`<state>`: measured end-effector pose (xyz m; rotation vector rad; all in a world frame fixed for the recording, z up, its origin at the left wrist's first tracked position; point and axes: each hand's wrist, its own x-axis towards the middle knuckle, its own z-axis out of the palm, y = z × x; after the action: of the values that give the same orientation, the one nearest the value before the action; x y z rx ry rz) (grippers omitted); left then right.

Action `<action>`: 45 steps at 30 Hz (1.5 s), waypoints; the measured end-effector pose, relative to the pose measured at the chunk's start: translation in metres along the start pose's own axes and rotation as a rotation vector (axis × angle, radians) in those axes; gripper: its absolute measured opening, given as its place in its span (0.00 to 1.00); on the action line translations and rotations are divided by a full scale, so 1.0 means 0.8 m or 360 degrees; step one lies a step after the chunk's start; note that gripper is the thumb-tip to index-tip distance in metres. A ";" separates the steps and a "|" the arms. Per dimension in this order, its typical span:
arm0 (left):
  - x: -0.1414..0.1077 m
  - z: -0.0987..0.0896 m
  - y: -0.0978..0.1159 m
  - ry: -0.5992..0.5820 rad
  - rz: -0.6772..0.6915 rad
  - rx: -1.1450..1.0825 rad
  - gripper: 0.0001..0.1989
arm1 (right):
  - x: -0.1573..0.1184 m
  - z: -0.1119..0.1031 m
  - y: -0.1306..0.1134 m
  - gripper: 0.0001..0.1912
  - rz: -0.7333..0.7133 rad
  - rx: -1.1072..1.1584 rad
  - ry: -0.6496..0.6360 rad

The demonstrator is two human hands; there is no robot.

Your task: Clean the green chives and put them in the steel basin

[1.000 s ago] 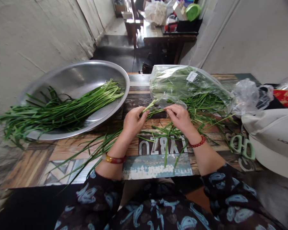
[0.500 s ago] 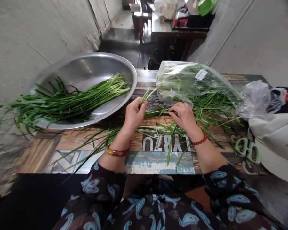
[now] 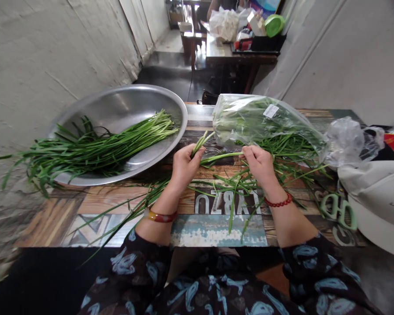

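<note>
My left hand (image 3: 186,165) is closed around a few green stalks (image 3: 201,142), their pale ends poking up past the thumb and long leaves trailing down to the left below the wrist. Thumb and fingers of my right hand (image 3: 258,162) pinch the end of a single green stalk (image 3: 225,156) that stretches toward my left hand. Loose leaves and scraps (image 3: 238,181) lie on the table between and below the hands. A big bunch of long green leaves (image 3: 108,146) rests in the metal basin (image 3: 123,98) at left. More greens sit in a clear plastic bag (image 3: 246,116) beyond my right hand.
Green-handled scissors (image 3: 338,211) lie on the patterned wooden table (image 3: 216,232) at right, beside a white cap (image 3: 377,197). Crumpled plastic (image 3: 344,139) is behind the cap. A second table (image 3: 216,53) with bags and a green container (image 3: 274,25) stands at the back.
My right hand has moved slightly right and now pinches the raised end of a stalk. The whole view has shifted, so the table appears lower. My left hand keeps its stalks.
</note>
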<state>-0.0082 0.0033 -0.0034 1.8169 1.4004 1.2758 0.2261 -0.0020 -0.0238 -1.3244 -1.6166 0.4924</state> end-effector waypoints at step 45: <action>0.004 -0.002 0.002 -0.0304 0.0250 0.0439 0.13 | 0.012 -0.009 0.017 0.14 -0.0108 -0.0199 0.0004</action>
<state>-0.0093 0.0055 -0.0005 2.2079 1.4044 0.9865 0.2400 0.0089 -0.0269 -1.3563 -1.7075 0.3537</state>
